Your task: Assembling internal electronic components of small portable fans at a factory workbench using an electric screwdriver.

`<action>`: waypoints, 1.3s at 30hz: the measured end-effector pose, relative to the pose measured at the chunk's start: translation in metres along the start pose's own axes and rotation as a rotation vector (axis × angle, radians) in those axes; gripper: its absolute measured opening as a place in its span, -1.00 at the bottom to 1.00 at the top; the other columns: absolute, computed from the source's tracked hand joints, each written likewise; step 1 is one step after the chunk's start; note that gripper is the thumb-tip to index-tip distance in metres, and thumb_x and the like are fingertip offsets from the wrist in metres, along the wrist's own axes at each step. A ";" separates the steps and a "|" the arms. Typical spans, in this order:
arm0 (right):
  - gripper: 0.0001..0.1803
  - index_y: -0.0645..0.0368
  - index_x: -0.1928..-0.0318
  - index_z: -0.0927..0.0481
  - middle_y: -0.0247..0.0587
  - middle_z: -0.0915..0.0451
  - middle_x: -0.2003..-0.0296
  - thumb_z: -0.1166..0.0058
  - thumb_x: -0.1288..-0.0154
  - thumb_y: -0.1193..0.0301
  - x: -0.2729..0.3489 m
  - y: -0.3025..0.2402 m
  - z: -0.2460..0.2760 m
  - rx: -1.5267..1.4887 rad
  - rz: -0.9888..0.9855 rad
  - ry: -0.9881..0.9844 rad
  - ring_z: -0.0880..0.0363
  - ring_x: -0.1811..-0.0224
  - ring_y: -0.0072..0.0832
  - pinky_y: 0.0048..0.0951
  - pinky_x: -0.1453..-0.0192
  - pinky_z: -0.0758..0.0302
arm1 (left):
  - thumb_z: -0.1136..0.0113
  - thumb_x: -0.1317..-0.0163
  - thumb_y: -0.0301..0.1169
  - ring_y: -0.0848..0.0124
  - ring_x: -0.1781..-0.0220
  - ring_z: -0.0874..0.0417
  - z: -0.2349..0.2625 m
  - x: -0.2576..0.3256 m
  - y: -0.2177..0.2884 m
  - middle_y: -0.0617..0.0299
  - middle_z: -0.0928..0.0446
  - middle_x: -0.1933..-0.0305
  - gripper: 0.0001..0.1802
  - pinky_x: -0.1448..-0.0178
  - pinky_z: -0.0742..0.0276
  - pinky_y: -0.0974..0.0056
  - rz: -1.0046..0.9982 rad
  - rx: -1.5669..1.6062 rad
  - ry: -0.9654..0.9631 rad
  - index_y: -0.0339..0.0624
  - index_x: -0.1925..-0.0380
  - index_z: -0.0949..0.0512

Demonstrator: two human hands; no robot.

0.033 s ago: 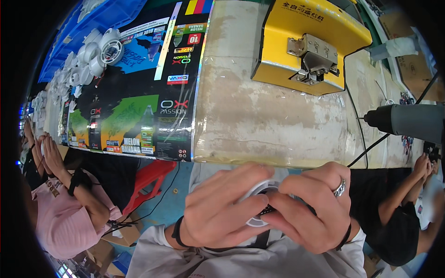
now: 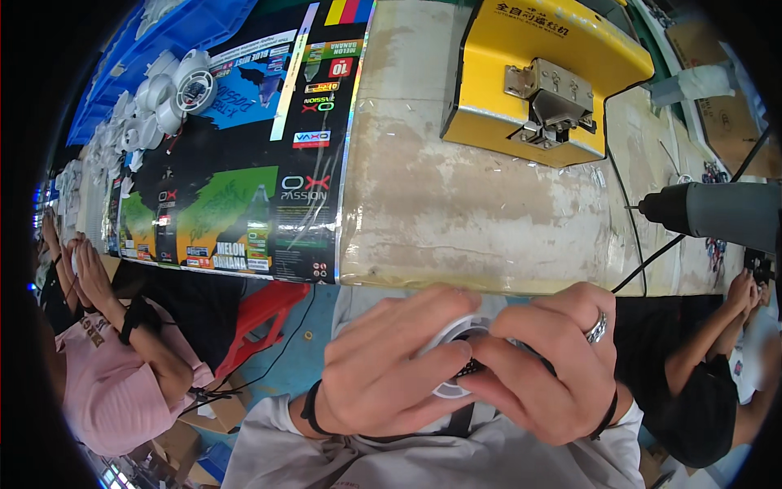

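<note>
left hand (image 2: 383, 371): closed around the white round part (image 2: 446, 334), held low in front of the bench (image 2: 456, 204) edge | right hand (image 2: 546, 371): ringed, fingers pinching the part's dark centre | beyond: yellow machine (image 2: 542, 73), grey power drill (image 2: 713, 213) at right, white round parts (image 2: 167, 94) far left

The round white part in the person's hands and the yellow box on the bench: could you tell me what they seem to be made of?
Round white part: probably moulded plastic, with a smooth matt white rim. Yellow box: looks like painted sheet metal, glossy, carrying a bare grey metal bracket.
</note>
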State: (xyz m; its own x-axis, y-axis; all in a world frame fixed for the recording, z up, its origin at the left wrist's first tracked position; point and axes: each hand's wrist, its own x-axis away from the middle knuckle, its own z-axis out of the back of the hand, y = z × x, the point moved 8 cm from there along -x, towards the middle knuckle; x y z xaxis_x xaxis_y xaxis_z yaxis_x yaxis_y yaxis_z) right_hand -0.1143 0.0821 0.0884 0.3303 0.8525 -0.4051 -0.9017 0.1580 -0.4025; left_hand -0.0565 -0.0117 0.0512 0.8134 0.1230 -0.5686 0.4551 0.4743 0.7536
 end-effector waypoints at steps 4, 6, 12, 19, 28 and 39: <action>-0.76 0.26 0.42 -0.56 -0.23 -0.51 0.28 -0.16 0.20 0.42 0.001 0.001 0.000 0.008 0.030 0.014 -0.44 0.37 -0.43 -0.41 0.29 -0.29 | -0.56 0.27 -0.45 -0.04 0.29 -0.67 -0.001 -0.002 -0.003 -0.36 -0.54 0.24 -0.42 0.32 -0.58 0.17 0.008 0.009 -0.027 -0.36 0.27 -0.40; -0.76 0.26 0.42 -0.56 -0.22 -0.51 0.28 -0.17 0.19 0.42 0.000 0.004 -0.002 -0.041 0.019 -0.018 -0.44 0.38 -0.42 -0.41 0.29 -0.30 | -0.57 0.29 -0.44 -0.02 0.30 -0.67 -0.002 0.001 -0.004 -0.35 -0.54 0.25 -0.42 0.33 -0.58 0.19 0.017 0.010 -0.035 -0.35 0.27 -0.40; -0.74 0.26 0.42 -0.54 -0.19 -0.51 0.28 -0.19 0.20 0.40 0.002 0.005 -0.006 -0.117 -0.001 -0.045 -0.44 0.40 -0.40 -0.40 0.28 -0.32 | -0.41 0.22 -0.41 0.07 0.29 -0.63 -0.001 0.006 -0.011 -0.14 -0.54 0.21 -0.62 0.37 -0.50 0.29 0.092 0.123 0.007 -0.35 0.37 -0.52; -0.73 0.28 0.42 -0.54 -0.16 -0.51 0.28 -0.20 0.21 0.41 0.006 0.007 -0.012 -0.134 -0.010 -0.027 -0.44 0.41 -0.40 -0.40 0.28 -0.33 | -0.39 0.18 -0.40 0.09 0.34 -0.63 -0.002 0.008 -0.016 -0.13 -0.55 0.24 -0.68 0.41 -0.49 0.32 0.075 0.172 0.017 -0.32 0.41 -0.53; -0.60 0.28 0.37 -0.60 -0.18 -0.51 0.34 -0.32 0.29 0.31 0.009 0.009 -0.015 -0.193 -0.022 -0.007 -0.42 0.46 -0.34 -0.40 0.36 -0.32 | -0.41 0.20 -0.39 0.11 0.38 -0.64 -0.001 0.013 -0.013 -0.13 -0.56 0.25 -0.72 0.42 -0.52 0.33 0.053 0.100 0.064 -0.26 0.47 -0.56; -0.65 0.35 0.34 -0.57 -0.11 -0.49 0.26 -0.27 0.21 0.41 0.011 0.012 -0.016 -0.249 -0.031 -0.030 -0.41 0.42 -0.33 -0.40 0.35 -0.36 | -0.42 0.23 -0.39 0.10 0.42 -0.62 -0.004 0.008 -0.017 -0.15 -0.55 0.25 -0.68 0.40 -0.53 0.31 0.075 0.157 0.035 -0.28 0.44 -0.57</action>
State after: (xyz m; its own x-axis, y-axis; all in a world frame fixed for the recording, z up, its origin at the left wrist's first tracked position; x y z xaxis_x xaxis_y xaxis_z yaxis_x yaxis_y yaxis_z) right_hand -0.1167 0.0854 0.0656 0.3450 0.8642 -0.3663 -0.7934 0.0600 -0.6058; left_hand -0.0590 -0.0153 0.0331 0.8353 0.1848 -0.5178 0.4468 0.3205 0.8352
